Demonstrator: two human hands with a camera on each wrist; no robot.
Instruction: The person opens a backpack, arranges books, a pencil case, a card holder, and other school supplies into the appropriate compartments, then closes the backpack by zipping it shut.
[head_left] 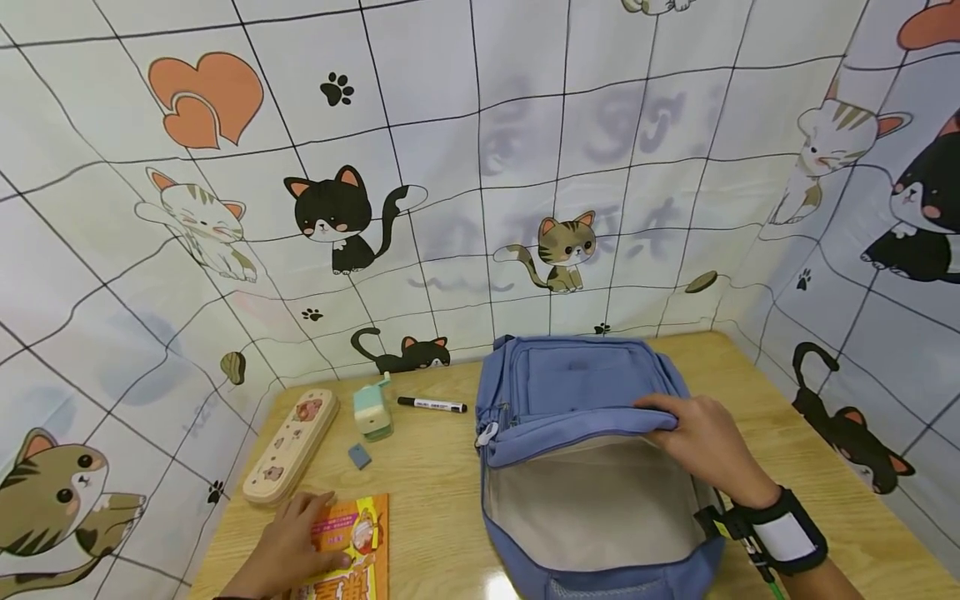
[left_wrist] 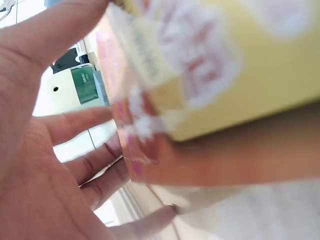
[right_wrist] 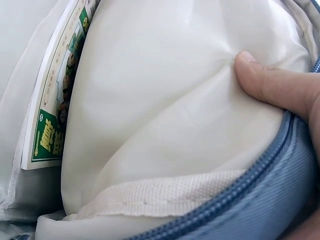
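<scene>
My left hand (head_left: 296,533) lies over an orange-and-yellow book (head_left: 375,575) on the table, fingers spread and mostly straight at its cover. In the left wrist view the thumb and fingertips meet the book (left_wrist: 210,65) at its edge, and the cover is blurred. My right hand (head_left: 705,446) grips the front flap (head_left: 570,435) of a blue backpack (head_left: 588,371), holding the main compartment open. Its thumb (right_wrist: 260,77) presses the pale lining while the other fingers are outside. Inside the backpack stands a green-and-white book (right_wrist: 55,120).
Left of the backpack are a cream pencil case (head_left: 292,446), a mint pencil sharpener (head_left: 372,412), a small blue eraser (head_left: 359,456) and a black-and-white marker (head_left: 432,404). A cat-print cloth (head_left: 450,167) lines the walls behind the wooden table (head_left: 427,517).
</scene>
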